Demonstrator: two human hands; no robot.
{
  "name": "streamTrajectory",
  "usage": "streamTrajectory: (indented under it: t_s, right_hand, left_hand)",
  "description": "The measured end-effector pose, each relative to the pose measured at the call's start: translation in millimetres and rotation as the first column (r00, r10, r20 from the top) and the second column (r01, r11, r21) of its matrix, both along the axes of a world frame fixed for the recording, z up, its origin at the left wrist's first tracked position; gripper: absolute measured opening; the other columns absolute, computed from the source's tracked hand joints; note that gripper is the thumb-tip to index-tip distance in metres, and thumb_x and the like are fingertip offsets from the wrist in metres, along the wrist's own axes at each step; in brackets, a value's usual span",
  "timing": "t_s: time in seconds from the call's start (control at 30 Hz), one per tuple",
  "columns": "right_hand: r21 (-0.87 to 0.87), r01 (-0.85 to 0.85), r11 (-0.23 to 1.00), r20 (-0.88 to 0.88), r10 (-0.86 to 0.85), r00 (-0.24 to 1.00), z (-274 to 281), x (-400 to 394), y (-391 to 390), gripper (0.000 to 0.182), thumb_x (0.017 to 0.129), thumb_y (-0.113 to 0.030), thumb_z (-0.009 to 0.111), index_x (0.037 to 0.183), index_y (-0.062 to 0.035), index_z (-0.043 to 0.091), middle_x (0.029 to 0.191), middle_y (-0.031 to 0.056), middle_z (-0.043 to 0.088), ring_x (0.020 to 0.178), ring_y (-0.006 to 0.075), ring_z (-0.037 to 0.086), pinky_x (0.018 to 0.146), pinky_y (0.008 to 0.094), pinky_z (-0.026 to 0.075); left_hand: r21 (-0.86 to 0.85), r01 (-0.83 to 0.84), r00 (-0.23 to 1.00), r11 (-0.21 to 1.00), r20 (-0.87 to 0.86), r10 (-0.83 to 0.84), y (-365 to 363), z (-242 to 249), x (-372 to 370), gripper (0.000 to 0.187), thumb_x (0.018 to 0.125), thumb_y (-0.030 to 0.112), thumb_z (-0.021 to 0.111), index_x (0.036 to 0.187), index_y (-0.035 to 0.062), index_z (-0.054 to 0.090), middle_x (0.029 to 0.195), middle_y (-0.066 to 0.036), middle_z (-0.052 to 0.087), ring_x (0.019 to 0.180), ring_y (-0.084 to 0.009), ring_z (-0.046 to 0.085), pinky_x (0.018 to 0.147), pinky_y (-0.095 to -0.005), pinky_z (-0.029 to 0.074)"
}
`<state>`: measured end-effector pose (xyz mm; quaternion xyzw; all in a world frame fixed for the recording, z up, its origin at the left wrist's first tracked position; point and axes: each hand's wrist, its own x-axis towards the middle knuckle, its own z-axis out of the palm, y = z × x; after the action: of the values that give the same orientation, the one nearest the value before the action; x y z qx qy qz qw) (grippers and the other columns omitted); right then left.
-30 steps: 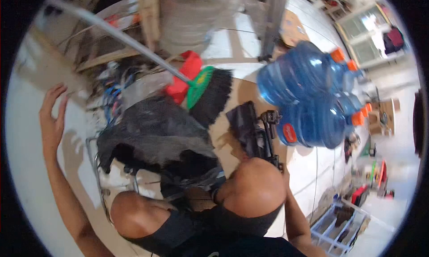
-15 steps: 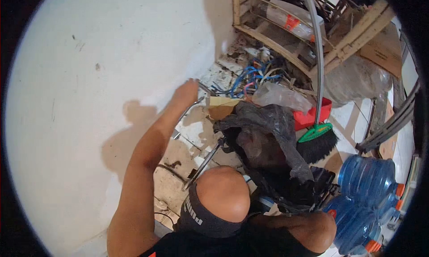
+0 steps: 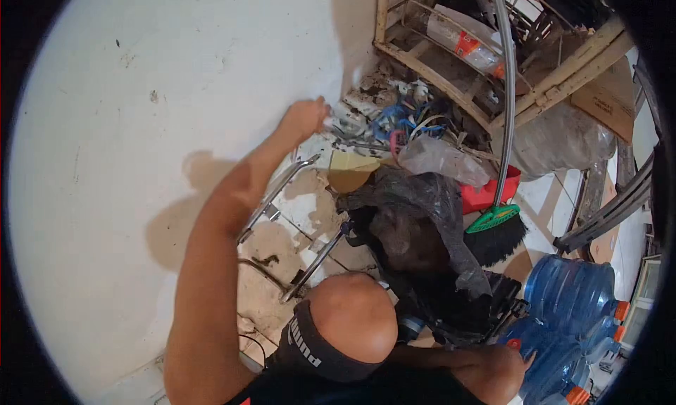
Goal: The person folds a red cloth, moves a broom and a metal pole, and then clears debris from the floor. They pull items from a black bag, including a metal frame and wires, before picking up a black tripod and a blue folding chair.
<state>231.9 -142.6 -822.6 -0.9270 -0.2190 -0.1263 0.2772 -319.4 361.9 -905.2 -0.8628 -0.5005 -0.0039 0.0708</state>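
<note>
At the foot of the white wall, my left hand [image 3: 308,118] reaches toward the corner with its fingers curled. Pale, blurred pieces [image 3: 346,129] lie right at its fingertips; whether one is in the grip, I cannot make out. Beside them is a tangle of blue and white strips [image 3: 401,120]. A yellowish piece of card [image 3: 350,170] sits nearer to me, next to a black plastic bag [image 3: 422,194] with its mouth open. Only a fingertip of my right hand [image 3: 529,361] shows past my bent leg at the lower right; its other fingers are hidden.
A broom [image 3: 498,230] with a metal handle stands before a red dustpan [image 3: 486,192]. Blue water jugs [image 3: 570,285] lie at the right. A wooden rack [image 3: 436,71] fills the back corner. Metal tubes [image 3: 317,261] rest on the dirty tiles. My knee wears a black brace [image 3: 303,334].
My left hand has moved farther out along the wall, toward the corner. Pale pieces near it now look smeared by motion. A fingertip has come into sight at the lower right.
</note>
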Motion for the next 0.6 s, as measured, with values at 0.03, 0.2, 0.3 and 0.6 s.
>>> streamTrajectory:
  t_s: [0.03,0.2,0.3,0.6]
  right_hand:
    - [0.007,-0.073,0.997,0.011,0.073,0.997,16,-2,11,0.049,0.081,-0.012,0.066,0.124,-0.0050,0.045,0.109,0.0163,0.057,0.099,0.0244,0.057,0.073,0.0337,0.047]
    - [-0.018,-0.630,0.777,-0.131,0.622,0.772,107,-18,93,0.045,0.084,-0.009,0.060,0.127,-0.0035,0.045,0.115,0.0157,0.055,0.102,0.0258,0.054,0.075,0.0339,0.046]
    - [-0.049,-0.813,0.580,-0.267,0.777,0.570,147,-46,144,0.037,0.084,-0.012,0.061,0.117,0.0003,0.052,0.108,0.0166,0.058,0.096,0.0244,0.057,0.074,0.0337,0.047]
    - [-0.610,-0.770,-0.187,-0.522,0.826,0.214,154,-150,238,0.040,0.075,-0.043,0.064,0.083,-0.0029,0.062,0.070,0.0191,0.063,0.069,0.0379,0.064,0.063,0.0437,0.051]
  left_hand:
    - [0.069,0.016,0.999,0.998,0.032,-0.018,-1,25,3,0.019,0.083,0.018,0.049,0.090,0.0041,0.059,0.088,-0.015,0.059,0.080,-0.0301,0.061,0.068,-0.0403,0.050]
    - [0.262,-0.170,0.938,0.950,0.339,0.074,-29,147,13,0.011,0.082,0.011,0.053,0.090,0.0062,0.059,0.084,-0.014,0.058,0.072,-0.0295,0.060,0.062,-0.0392,0.047]
    - [0.327,-0.268,0.828,0.906,0.559,0.043,-61,177,15,0.008,0.082,0.009,0.058,0.088,0.0051,0.059,0.078,-0.013,0.057,0.066,-0.0276,0.058,0.057,-0.0363,0.044]
    - [0.058,-0.366,0.523,0.929,0.838,0.154,-141,126,24,0.010,0.088,0.008,0.056,0.091,-0.0018,0.056,0.074,-0.008,0.058,0.057,-0.0125,0.055,0.050,-0.0242,0.045]
